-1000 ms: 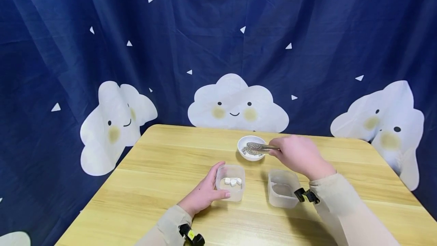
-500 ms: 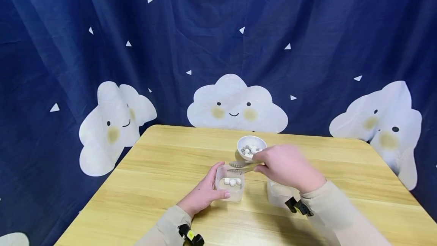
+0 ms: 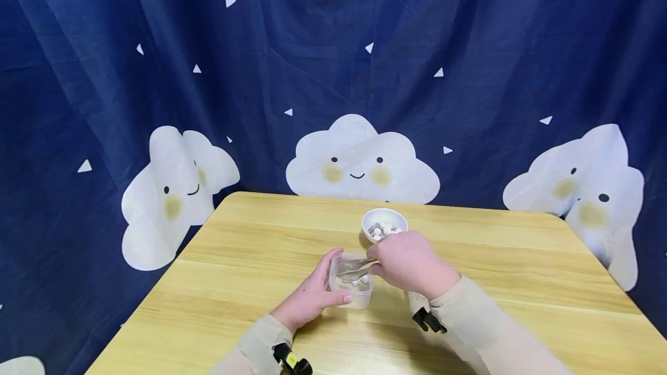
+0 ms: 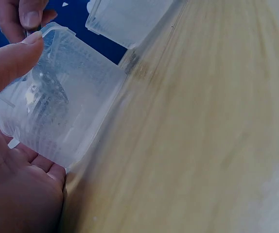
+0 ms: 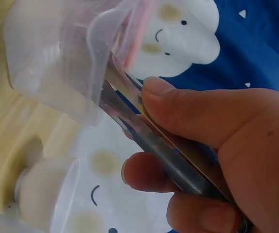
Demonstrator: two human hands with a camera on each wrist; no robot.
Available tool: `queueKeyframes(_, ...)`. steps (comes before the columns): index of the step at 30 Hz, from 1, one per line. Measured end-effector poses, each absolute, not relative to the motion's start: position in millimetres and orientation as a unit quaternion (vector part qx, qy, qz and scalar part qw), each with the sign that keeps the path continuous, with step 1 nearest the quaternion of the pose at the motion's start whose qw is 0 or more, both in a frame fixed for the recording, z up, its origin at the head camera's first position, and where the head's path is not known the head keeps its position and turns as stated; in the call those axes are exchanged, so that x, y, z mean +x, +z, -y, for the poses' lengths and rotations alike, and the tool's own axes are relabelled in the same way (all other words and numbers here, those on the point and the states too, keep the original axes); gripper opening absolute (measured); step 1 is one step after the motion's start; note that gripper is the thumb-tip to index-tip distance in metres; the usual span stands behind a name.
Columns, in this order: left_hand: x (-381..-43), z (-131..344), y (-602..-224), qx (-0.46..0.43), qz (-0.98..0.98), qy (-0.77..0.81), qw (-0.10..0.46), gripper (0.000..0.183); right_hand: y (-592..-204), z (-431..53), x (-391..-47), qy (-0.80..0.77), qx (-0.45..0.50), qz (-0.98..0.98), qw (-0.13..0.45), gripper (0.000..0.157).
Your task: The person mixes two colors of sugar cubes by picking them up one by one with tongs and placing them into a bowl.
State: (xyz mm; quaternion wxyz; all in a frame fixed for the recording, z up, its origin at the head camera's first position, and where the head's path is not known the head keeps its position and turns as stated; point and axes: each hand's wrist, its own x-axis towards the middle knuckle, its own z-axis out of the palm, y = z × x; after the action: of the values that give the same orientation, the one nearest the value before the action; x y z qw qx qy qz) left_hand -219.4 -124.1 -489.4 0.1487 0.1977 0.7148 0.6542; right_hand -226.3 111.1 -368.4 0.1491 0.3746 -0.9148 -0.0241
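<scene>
My left hand [image 3: 314, 291] holds a square translucent plastic container [image 3: 359, 302], thumb on its near side and fingers along the left. A few small white cubes [image 3: 364, 280] lie inside it. From the right, my right hand [image 3: 411, 263] grips metal tongs [image 5: 161, 155] between thumb and fingers. The tongs' perforated tips reach down into the container; in the left wrist view they show blurred through its wall. I cannot tell whether a cube is between the tips. Behind the right hand stands a white bowl [image 3: 371, 216] with white and greyish pieces in it.
A second translucent container [image 4: 134, 22] stands on the wooden table [image 3: 271, 224] to the right, mostly covered by the right forearm in the head view. A dark blue curtain [image 3: 333, 45] with clouds hangs behind the table's far edge.
My right hand has carried the tongs from over the white bowl leftward and nearer, down into the container that my left hand holds. The left hand and its container have stayed put.
</scene>
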Motion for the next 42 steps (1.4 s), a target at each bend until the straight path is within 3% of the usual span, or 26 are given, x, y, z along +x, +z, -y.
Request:
queueKeyframes(6,-219.6,124.6,-490.0,0.187,-0.73,0.641,0.142,0.1,-373.5,-106.4,-226.4,-0.027,0.368,0.92,0.133,0.023)
queueKeyframes(27,-219.6,124.8,-488.5,0.191,-0.726,0.645,0.144,0.101,-362.2,-117.7,-223.2,0.008,0.385,0.909,0.157,0.025)
queueKeyframes(35,-220.3,124.2,-488.1,0.191,-0.735,0.636,0.137,0.102,-344.6,-129.4,-219.8,0.029,0.375,0.912,0.161,0.016)
queueKeyframes(42,-219.9,124.5,-489.6,0.183,-0.735,0.639,0.136,0.099,-340.2,-145.3,-226.3,0.054,0.366,0.913,0.174,0.032)
